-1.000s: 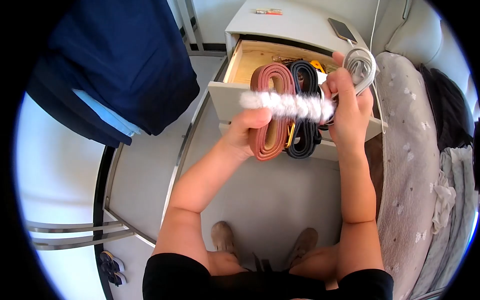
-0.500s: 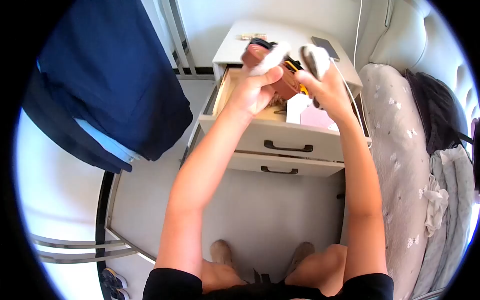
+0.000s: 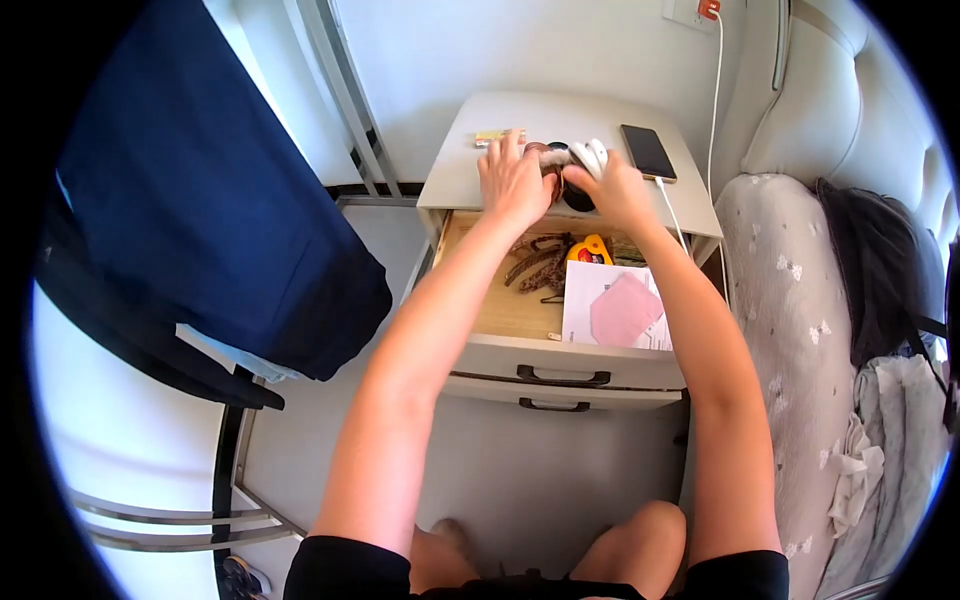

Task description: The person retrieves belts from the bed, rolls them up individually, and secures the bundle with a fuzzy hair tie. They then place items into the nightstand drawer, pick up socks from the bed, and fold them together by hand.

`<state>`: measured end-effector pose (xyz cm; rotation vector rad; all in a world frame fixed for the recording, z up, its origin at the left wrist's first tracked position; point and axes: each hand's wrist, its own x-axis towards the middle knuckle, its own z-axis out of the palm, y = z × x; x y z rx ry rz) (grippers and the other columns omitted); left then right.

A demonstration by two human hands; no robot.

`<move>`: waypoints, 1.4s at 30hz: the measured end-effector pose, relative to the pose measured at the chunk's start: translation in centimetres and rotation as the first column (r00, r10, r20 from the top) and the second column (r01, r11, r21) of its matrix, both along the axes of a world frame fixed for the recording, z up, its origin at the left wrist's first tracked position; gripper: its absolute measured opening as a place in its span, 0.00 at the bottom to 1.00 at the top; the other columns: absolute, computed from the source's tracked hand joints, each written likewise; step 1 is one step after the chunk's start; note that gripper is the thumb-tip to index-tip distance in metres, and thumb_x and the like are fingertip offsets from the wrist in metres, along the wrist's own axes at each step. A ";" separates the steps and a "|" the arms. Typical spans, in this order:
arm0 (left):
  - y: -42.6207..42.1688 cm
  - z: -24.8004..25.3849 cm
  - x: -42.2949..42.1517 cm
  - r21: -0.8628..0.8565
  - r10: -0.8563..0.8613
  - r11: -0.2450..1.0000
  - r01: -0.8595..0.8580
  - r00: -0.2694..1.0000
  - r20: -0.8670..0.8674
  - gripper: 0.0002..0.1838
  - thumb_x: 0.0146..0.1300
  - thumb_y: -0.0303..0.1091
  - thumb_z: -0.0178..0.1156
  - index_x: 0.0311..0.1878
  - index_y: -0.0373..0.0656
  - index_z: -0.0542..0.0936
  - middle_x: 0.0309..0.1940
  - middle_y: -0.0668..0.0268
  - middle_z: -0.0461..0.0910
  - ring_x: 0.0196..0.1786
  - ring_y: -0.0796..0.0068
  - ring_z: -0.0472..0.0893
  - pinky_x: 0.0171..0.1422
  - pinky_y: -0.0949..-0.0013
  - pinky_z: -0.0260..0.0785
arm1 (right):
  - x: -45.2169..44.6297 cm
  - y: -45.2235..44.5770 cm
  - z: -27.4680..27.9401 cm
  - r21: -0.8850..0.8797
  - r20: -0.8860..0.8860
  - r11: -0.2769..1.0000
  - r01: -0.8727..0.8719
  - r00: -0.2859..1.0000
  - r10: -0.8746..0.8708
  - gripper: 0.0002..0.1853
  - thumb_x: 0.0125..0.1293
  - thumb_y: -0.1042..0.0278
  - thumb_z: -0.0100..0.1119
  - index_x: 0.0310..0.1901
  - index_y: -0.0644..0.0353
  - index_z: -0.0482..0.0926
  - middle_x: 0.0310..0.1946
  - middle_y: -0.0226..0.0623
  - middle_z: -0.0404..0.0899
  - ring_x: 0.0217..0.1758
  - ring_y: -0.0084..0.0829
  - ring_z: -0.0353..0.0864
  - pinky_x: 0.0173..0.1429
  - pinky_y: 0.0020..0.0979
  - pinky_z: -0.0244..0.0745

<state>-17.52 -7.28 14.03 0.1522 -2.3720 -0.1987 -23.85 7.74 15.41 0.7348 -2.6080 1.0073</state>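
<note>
My left hand (image 3: 515,182) is on the nightstand top with its fingers spread, its thumb side against a rolled brown strap (image 3: 545,185) that looks like a belt. My right hand (image 3: 612,185) is closed around a looped white strap (image 3: 590,155), also belt-like, beside the brown roll. A small pale fluffy piece (image 3: 555,158) shows between the hands, and dark round items (image 3: 577,197) sit under them, partly hidden. Below both wrists, the open drawer (image 3: 490,315) holds a yellow tool-like item (image 3: 590,250), brown hair clips (image 3: 540,265), white papers (image 3: 580,325) and a pink sheet (image 3: 625,308).
On the nightstand (image 3: 460,165) lie a phone (image 3: 648,152) with a white charging cable (image 3: 672,210) and a small box (image 3: 497,138). A patterned bed (image 3: 770,350) stands close on the right. Dark clothes (image 3: 230,200) hang on the left.
Both hands have lowered the bundle of straps from above the drawer onto the nightstand top. My left fingers have spread. The view has tilted up, showing more of the drawer.
</note>
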 end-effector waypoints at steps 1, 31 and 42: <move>-0.7 -0.3 -1.0 -0.131 -0.078 0.990 0.056 0.983 -0.167 0.17 0.55 0.36 0.64 0.47 0.41 0.81 0.50 0.54 0.75 0.52 0.51 0.74 0.61 0.61 0.65 | -0.1 -0.1 0.4 -0.089 0.007 0.996 0.009 1.000 -0.008 0.35 0.60 0.38 0.59 0.44 0.73 0.74 0.35 0.62 0.79 0.47 0.57 0.78 0.49 0.45 0.72; -7.3 -1.4 -5.5 0.480 -0.721 0.607 0.634 0.693 -0.003 0.12 0.57 0.22 0.57 0.45 0.41 0.81 0.66 0.60 0.67 0.53 0.68 0.77 0.54 0.68 0.70 | -4.1 -3.0 -0.7 0.468 -0.439 0.867 -0.173 0.806 0.398 0.17 0.62 0.57 0.56 0.40 0.65 0.71 0.34 0.46 0.78 0.37 0.44 0.83 0.38 0.40 0.79; -7.2 -0.6 -6.3 0.734 -0.777 0.382 0.561 0.625 -0.074 0.06 0.63 0.24 0.59 0.43 0.40 0.80 0.65 0.66 0.64 0.41 0.78 0.76 0.42 0.73 0.71 | -4.8 -3.0 -1.0 0.245 -0.419 0.902 -0.356 0.800 0.430 0.17 0.52 0.58 0.64 0.36 0.64 0.75 0.35 0.45 0.76 0.35 0.50 0.79 0.39 0.43 0.76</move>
